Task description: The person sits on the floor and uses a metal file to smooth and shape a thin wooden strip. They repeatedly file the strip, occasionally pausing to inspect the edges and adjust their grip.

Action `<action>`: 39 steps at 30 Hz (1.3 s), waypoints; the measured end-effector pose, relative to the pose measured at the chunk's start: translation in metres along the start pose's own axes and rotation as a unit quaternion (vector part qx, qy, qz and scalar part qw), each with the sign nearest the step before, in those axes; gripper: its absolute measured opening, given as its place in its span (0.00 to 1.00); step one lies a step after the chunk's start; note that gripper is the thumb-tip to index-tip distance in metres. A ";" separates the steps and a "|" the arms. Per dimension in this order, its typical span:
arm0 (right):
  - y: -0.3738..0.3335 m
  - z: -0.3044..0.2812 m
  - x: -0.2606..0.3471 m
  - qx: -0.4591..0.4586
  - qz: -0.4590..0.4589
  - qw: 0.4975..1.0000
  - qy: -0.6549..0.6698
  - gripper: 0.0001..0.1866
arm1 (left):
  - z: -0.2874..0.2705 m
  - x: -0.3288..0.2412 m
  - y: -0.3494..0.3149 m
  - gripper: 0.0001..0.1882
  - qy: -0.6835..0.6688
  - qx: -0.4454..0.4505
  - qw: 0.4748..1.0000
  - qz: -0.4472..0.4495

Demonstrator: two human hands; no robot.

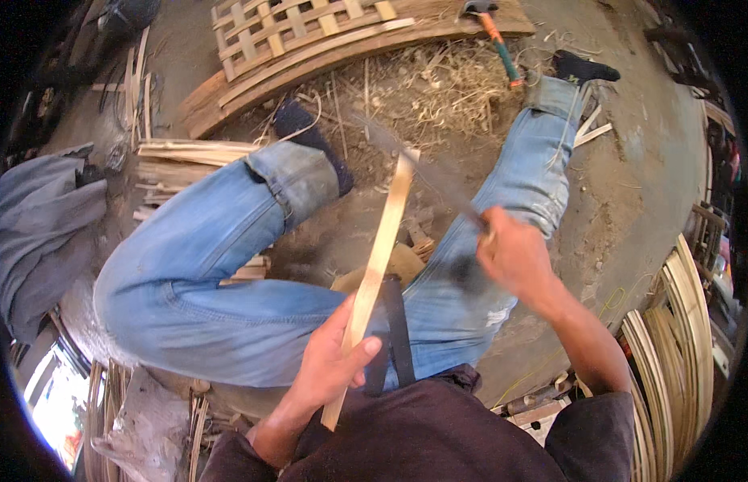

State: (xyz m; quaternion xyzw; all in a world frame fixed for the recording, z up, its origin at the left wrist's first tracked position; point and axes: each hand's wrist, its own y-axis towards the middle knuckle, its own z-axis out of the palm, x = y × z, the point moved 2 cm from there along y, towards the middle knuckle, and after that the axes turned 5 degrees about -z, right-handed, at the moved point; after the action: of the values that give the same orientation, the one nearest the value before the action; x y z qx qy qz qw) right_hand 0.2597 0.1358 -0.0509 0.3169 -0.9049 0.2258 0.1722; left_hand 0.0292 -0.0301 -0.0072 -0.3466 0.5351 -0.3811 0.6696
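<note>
My left hand is closed around a flat pale wooden strip, which looks like split bamboo. The strip slants upward over my lap, its lower end poking out below my palm. In my right hand is a knife, its long blade smeared by motion and pointing up and left. The blade passes by the strip's upper end; whether they touch I cannot tell. A dark strap lies across my lap beside the strip.
Between my feet curly shavings cover the floor. Beyond them a thick plank bears a woven strip lattice and a hammer with an orange and green handle. Strip bundles lie left, others right. Grey cloth lies far left.
</note>
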 end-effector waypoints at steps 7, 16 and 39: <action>0.011 0.009 -0.003 -0.009 0.031 0.999 -0.033 0.05 | -0.003 0.010 0.010 0.25 -0.068 0.111 0.989 0.064; -0.014 -0.002 0.017 0.071 0.069 0.994 0.043 0.08 | -0.003 0.008 0.006 0.21 -0.129 0.087 0.988 0.009; -0.026 -0.014 0.022 0.014 0.082 0.996 -0.040 0.11 | 0.008 0.018 0.023 0.27 0.057 -0.062 0.987 0.134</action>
State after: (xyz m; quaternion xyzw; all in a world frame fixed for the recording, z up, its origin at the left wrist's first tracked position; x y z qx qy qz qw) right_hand 0.2629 0.1140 -0.0215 0.2530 -0.9309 0.2386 0.1120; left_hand 0.0424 -0.0345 -0.0335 -0.2903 0.6364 -0.2732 0.6604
